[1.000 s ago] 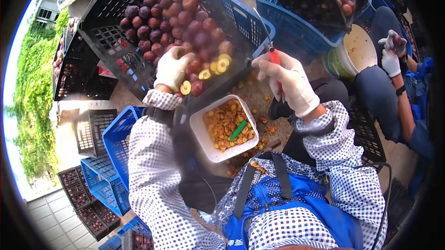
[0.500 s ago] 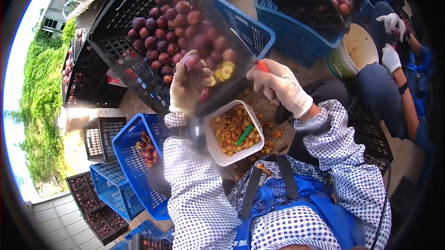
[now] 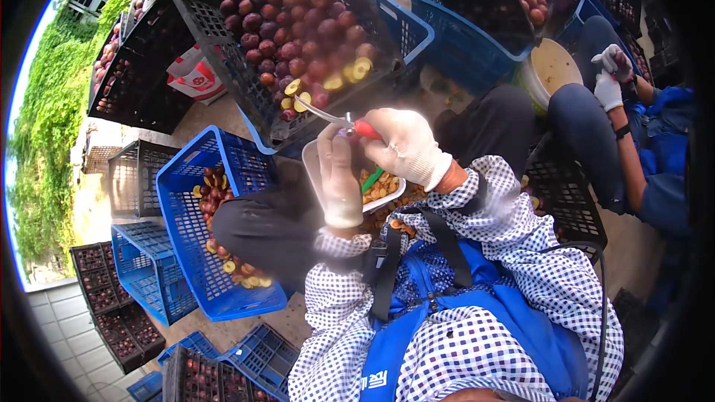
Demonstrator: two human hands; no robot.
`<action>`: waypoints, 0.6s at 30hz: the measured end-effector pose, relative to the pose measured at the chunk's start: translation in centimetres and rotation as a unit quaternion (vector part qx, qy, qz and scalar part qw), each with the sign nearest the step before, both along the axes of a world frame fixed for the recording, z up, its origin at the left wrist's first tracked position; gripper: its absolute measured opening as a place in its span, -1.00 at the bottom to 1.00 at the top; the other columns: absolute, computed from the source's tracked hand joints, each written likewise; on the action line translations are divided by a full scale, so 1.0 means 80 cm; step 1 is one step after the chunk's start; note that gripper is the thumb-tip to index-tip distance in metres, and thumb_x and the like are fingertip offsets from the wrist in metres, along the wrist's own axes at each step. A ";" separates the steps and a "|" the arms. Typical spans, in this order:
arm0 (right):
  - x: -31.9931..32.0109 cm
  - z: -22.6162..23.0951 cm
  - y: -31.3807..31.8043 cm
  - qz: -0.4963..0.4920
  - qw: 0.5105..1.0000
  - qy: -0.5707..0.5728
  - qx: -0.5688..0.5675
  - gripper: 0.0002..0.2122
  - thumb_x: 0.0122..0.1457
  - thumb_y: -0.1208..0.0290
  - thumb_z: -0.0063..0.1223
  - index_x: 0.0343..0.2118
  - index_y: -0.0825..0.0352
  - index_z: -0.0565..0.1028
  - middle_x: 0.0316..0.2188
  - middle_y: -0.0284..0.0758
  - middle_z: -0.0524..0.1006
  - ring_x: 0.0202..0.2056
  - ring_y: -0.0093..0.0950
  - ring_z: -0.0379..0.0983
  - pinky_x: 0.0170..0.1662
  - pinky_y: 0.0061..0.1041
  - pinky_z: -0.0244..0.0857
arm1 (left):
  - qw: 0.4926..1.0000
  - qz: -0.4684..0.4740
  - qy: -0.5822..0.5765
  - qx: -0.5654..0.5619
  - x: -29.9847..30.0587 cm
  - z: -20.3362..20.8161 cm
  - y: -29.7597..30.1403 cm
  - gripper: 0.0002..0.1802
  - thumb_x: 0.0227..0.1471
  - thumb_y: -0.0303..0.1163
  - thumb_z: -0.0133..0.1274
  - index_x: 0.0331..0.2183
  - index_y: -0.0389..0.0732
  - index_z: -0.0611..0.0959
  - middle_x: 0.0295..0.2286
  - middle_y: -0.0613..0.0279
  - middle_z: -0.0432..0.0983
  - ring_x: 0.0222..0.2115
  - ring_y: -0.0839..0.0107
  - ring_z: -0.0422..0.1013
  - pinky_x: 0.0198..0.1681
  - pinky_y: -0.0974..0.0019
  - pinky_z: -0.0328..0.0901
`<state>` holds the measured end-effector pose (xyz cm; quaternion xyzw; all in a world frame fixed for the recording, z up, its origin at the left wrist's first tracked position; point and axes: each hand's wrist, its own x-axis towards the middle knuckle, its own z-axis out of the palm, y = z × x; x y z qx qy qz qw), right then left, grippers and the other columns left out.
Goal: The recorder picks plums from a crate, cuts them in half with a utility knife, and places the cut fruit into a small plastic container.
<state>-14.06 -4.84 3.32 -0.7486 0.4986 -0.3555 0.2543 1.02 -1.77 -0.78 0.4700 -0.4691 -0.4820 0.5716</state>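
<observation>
My right hand (image 3: 410, 147), in a white knit glove, is closed around the red handle of a small curved knife (image 3: 320, 110), its blade pointing up and left. My left hand (image 3: 340, 178), gloved too, is raised right beside it, fingers closed on a plum (image 3: 345, 132) that is mostly hidden behind the fingers and the handle. Ahead of both hands, a tilted black crate (image 3: 205, 11) holds many whole plums (image 3: 294, 18), with yellow cut halves (image 3: 356, 70) along its near edge. Under my hands a white tub (image 3: 316, 167) contains brownish scraps and a green-handled thing (image 3: 372, 178).
A blue crate (image 3: 167, 204) with cut plums stands on the left, beside my knee. More blue crates (image 3: 465, 37) and plum-filled black crates lie around. At the right, a co-worker's gloved hands (image 3: 611, 74) work near a whitish bucket (image 3: 555, 67).
Both hands have drawn closer together and nearer to me, away from the plum crate. The knife blade now shows, pointing left. The view has shifted, showing more of the left blue crate.
</observation>
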 end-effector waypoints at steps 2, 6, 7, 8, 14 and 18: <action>-0.001 -0.012 0.010 -0.002 0.999 -0.036 -0.016 -0.85 -0.05 0.37 0.18 -0.39 0.27 0.57 -0.44 -0.16 0.55 -0.35 -0.09 0.51 -0.27 -0.20 0.39 | 0.983 0.096 -0.157 -0.016 -0.017 -0.005 0.013 -0.66 0.31 -0.15 -0.07 -0.09 -0.21 0.56 -0.18 0.26 0.39 -0.13 0.48 0.32 0.02 0.38 0.21; -0.030 -0.050 -0.029 -0.155 0.980 0.116 0.047 -0.81 -0.03 0.34 0.20 -0.32 0.24 0.58 -0.41 -0.11 0.57 -0.34 -0.06 0.52 -0.24 -0.24 0.39 | 0.974 0.071 0.187 0.106 -0.026 0.040 0.043 -0.47 0.27 0.12 -0.14 -0.13 -0.18 0.55 -0.42 0.26 0.47 -0.73 0.59 0.15 -0.68 0.46 0.03; -0.045 -0.064 -0.034 -0.165 0.975 0.102 0.108 -0.78 0.01 0.26 0.19 -0.32 0.25 0.57 -0.36 -0.12 0.59 -0.28 -0.06 0.53 -0.20 -0.21 0.39 | 0.952 0.033 0.269 0.142 -0.015 0.045 0.053 -0.44 0.26 0.16 -0.15 -0.10 -0.17 0.54 -0.40 0.23 0.49 -0.72 0.57 0.16 -0.66 0.46 0.04; -0.073 -0.064 -0.048 -0.172 0.969 0.095 0.151 -0.75 0.05 0.19 0.19 -0.31 0.26 0.56 -0.31 -0.12 0.60 -0.22 -0.07 0.54 -0.16 -0.19 0.40 | 0.920 -0.006 0.359 0.158 -0.013 0.049 0.048 -0.40 0.26 0.20 -0.16 -0.08 -0.16 0.53 -0.37 0.21 0.50 -0.70 0.55 0.17 -0.65 0.47 0.04; -0.051 0.026 0.017 0.031 0.921 -0.264 0.285 -0.78 0.21 0.33 0.09 -0.21 0.40 0.51 -0.45 -0.27 0.53 -0.40 -0.49 0.48 -0.28 -0.50 0.34 | 0.859 0.002 0.452 0.239 0.000 0.021 0.035 -0.24 0.16 0.38 -0.16 -0.07 -0.16 0.54 -0.34 0.25 0.50 -0.66 0.55 0.16 -0.55 0.45 0.10; -0.020 0.000 0.043 0.130 0.976 -0.143 0.101 -0.72 0.33 0.21 0.02 -0.22 0.39 0.52 -0.52 -0.27 0.51 -0.53 -0.47 0.42 -0.40 -0.50 0.30 | 0.901 0.031 0.361 0.237 -0.002 0.019 0.041 -0.21 0.15 0.41 -0.16 -0.05 -0.16 0.55 -0.38 0.33 0.49 -0.67 0.59 0.14 -0.56 0.47 0.09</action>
